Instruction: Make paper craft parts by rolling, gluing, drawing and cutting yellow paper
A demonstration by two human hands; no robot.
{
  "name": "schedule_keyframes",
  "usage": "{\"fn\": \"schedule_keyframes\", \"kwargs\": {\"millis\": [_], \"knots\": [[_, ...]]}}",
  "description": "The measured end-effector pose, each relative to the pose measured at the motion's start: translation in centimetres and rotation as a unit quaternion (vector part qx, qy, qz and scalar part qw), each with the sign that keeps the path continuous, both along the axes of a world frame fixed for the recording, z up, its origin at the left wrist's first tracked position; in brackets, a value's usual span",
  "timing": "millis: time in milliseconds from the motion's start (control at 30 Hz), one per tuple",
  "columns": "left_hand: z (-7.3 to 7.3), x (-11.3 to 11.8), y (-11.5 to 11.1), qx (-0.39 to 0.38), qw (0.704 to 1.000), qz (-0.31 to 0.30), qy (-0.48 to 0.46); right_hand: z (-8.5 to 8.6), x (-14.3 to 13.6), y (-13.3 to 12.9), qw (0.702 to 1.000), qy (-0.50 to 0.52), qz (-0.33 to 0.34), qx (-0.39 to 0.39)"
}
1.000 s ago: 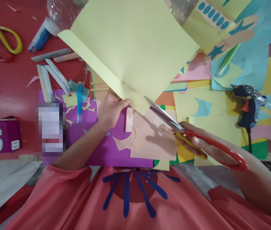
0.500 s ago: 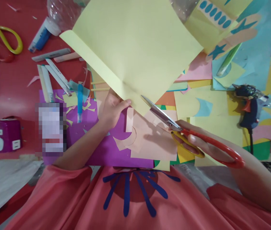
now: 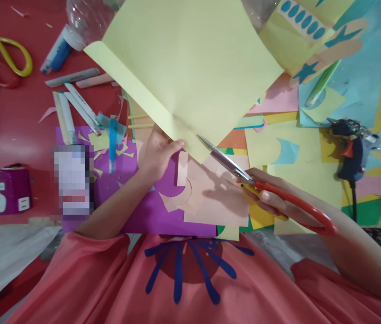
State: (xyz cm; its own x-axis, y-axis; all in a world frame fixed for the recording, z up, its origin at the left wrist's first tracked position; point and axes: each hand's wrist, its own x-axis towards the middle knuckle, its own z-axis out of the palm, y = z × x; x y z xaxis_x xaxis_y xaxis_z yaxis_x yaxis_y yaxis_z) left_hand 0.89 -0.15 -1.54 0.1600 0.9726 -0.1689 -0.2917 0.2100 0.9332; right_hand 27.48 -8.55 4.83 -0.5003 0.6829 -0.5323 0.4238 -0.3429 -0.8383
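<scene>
Head view: The left hand [image 3: 158, 155] pinches the near edge of the folded yellow sheet [image 3: 190, 67], held raised over the paper-strewn table [image 3: 24, 130]. The right hand [image 3: 278, 202] grips the red-and-yellow scissors [image 3: 261, 186]; the blades touch the sheet's near corner. A glue gun [image 3: 348, 148] lies at right.

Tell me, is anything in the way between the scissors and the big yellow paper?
Nothing visible is. The scissors, held in the right hand, already have their blade tips at the lower edge of the yellow paper. The left hand grips that same edge further left, clear of the blades.
</scene>
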Motion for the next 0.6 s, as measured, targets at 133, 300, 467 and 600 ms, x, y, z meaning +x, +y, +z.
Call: {"fn": "schedule_keyframes", "kwargs": {"millis": [133,300,467,600], "knots": [[0.0,-0.1,0.0,-0.002,1.000,0.002,-0.012,0.3,-0.2,0.0,1.000,-0.022,-0.005,0.007],[0.1,-0.1,-0.1,-0.012,1.000,0.004,-0.003,0.8,-0.8,-0.3,0.999,-0.022,-0.035,-0.015],[0.4,0.0,-0.1,-0.019,1.000,0.002,0.009,0.6,-0.1,-0.7,0.999,-0.042,-0.023,0.004],[0.4,-0.1,-0.1,-0.031,0.998,-0.004,0.047,0.0,1.3,-1.1,0.997,-0.043,0.028,0.051]]}}
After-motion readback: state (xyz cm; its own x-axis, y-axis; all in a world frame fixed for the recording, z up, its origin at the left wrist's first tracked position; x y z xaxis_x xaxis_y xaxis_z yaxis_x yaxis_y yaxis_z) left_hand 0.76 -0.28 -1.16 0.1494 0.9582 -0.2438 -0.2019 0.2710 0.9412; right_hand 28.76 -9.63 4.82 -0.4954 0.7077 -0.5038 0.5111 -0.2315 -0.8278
